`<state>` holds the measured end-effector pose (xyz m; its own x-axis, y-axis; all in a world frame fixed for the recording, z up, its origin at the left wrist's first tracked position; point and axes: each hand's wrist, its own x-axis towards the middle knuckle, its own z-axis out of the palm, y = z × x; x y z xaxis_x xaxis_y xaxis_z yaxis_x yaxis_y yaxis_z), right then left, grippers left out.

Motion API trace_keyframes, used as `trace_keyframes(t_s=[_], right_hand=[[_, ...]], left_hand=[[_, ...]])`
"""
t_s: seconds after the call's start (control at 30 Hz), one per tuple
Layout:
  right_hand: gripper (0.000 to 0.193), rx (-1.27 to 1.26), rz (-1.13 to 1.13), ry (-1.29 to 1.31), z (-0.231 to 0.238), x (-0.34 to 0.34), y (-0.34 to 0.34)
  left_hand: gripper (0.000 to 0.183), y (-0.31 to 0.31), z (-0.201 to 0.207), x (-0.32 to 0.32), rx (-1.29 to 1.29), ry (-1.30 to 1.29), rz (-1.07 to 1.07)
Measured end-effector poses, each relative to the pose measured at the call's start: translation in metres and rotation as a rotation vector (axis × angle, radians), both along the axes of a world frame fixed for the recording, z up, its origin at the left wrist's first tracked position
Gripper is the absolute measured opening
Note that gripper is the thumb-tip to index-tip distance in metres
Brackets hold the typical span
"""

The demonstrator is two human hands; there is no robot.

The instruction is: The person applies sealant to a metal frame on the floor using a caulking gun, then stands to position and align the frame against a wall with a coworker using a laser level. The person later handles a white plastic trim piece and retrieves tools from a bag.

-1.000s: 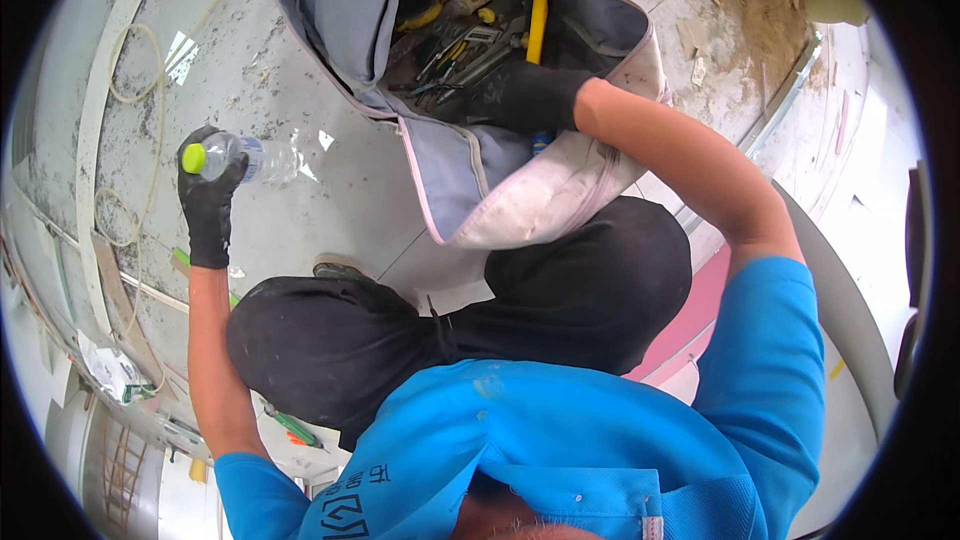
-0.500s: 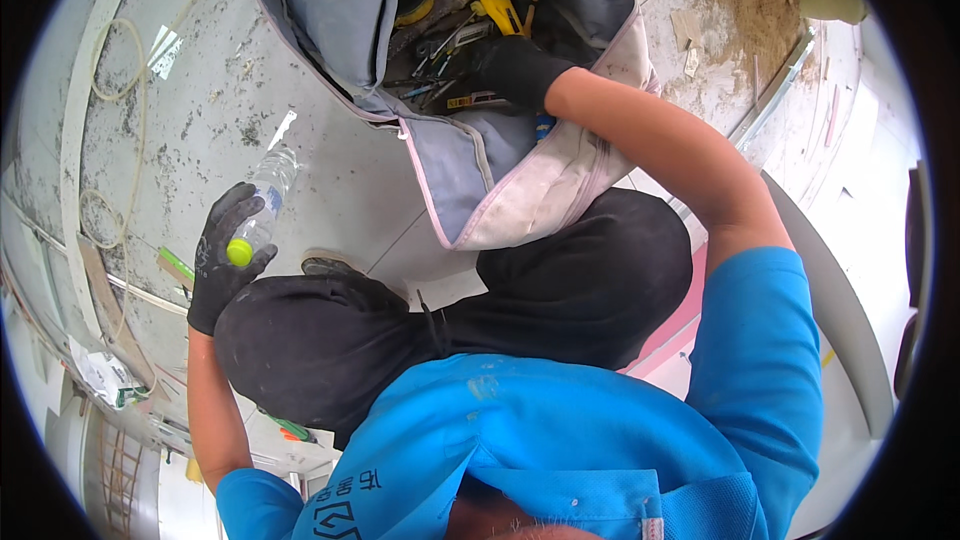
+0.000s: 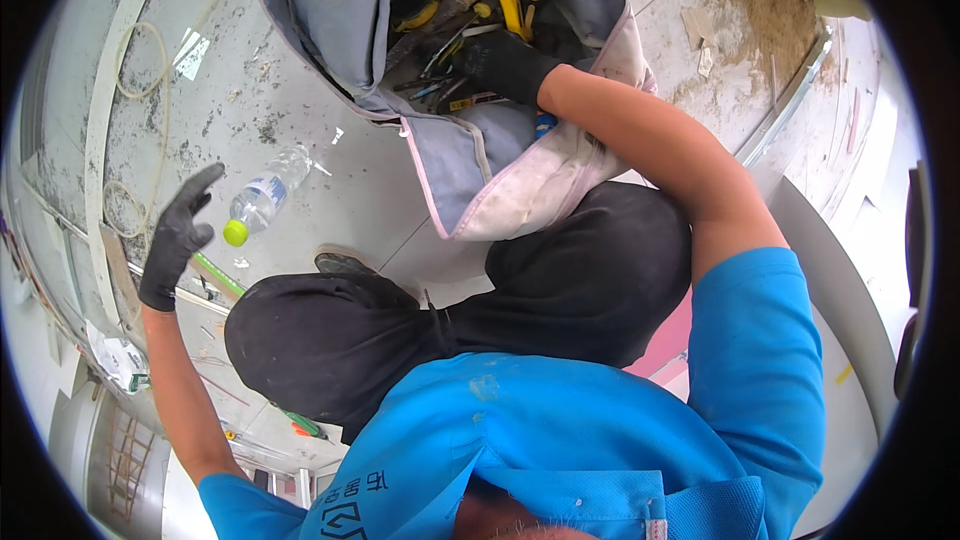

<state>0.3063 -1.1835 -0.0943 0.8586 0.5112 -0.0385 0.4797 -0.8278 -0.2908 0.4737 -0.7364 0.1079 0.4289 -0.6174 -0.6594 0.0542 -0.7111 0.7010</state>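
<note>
My left hand (image 3: 180, 238), in a black glove, is open with fingers apart, just left of a clear plastic bottle (image 3: 262, 198) with a lime-green cap. The bottle lies tilted over the dirty floor, separate from the hand. My right hand (image 3: 500, 64), also gloved in black, reaches inside an open grey and white tool bag (image 3: 540, 195). Its fingers are lost among the tools, so what they hold, if anything, is hidden. Around it are a yellow-handled tool (image 3: 510, 8), a yellow and black tool (image 3: 428, 2) and several thin, pen-like tools.
A pale hose (image 3: 160, 65) curls along the floor at left beside a long white strip (image 3: 108, 110). A green strip (image 3: 218, 276) lies near my knee. Brown sand (image 3: 765, 10) and a metal profile (image 3: 790, 95) are at the far right.
My left hand has let go of the bottle and moved left, its fingers spreading. My right hand has shifted slightly left within the bag, and the yellow-handled tool has turned more upright.
</note>
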Motion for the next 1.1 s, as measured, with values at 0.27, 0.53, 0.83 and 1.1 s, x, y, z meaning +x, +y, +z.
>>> trace_keyframes(t_s=[0.27,0.53,0.83,1.1], right_hand=[[0.025,0.069,0.034,0.005,0.003,0.008,0.002],[0.027,-0.012,-0.067,0.039,-0.02,0.003,-0.003],[0.025,-0.074,0.142,0.039,-0.02,0.015,-0.014],[0.022,-0.007,0.041,0.128,-0.022,0.012,-0.005]], left_hand=[[0.032,-0.216,0.021,-0.029,-0.41,-0.401,-0.384],[0.018,-0.227,-0.09,-0.116,0.027,-0.879,-1.28],[0.02,-0.216,-0.087,-0.107,-0.04,-0.753,-0.993],[0.021,-0.222,-0.083,-0.115,0.14,-0.888,-1.178]])
